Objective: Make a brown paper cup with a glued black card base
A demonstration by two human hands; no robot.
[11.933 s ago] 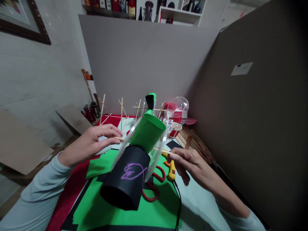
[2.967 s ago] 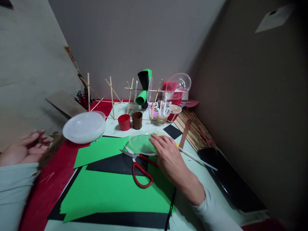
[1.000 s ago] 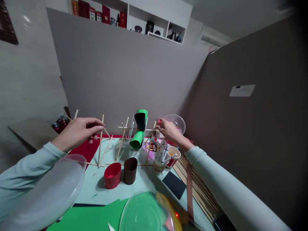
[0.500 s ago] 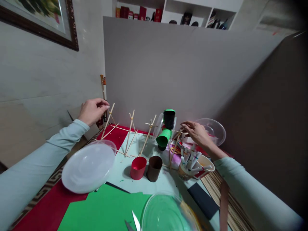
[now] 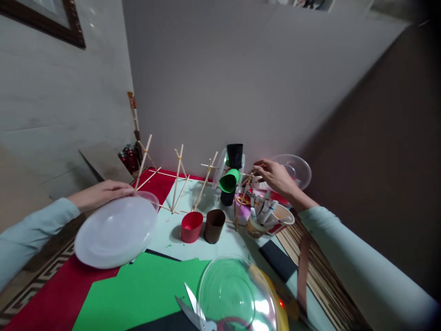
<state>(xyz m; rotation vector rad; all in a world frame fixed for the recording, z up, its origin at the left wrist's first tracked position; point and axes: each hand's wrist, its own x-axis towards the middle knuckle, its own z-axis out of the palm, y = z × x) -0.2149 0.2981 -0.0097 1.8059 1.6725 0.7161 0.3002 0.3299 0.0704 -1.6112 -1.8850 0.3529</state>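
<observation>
Here: two paper cups [image 5: 203, 226], three stick frames [image 5: 179, 177], two hands [image 5: 275, 177].

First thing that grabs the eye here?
The row of crossed wooden stick frames at the table's back, with green and black paper cups hung on them, where the right hand pinches a stick. The left hand rests by a white plastic lid.

Red cup [image 5: 191, 226], brown cup [image 5: 214, 225], green paper [image 5: 138, 294]
</observation>
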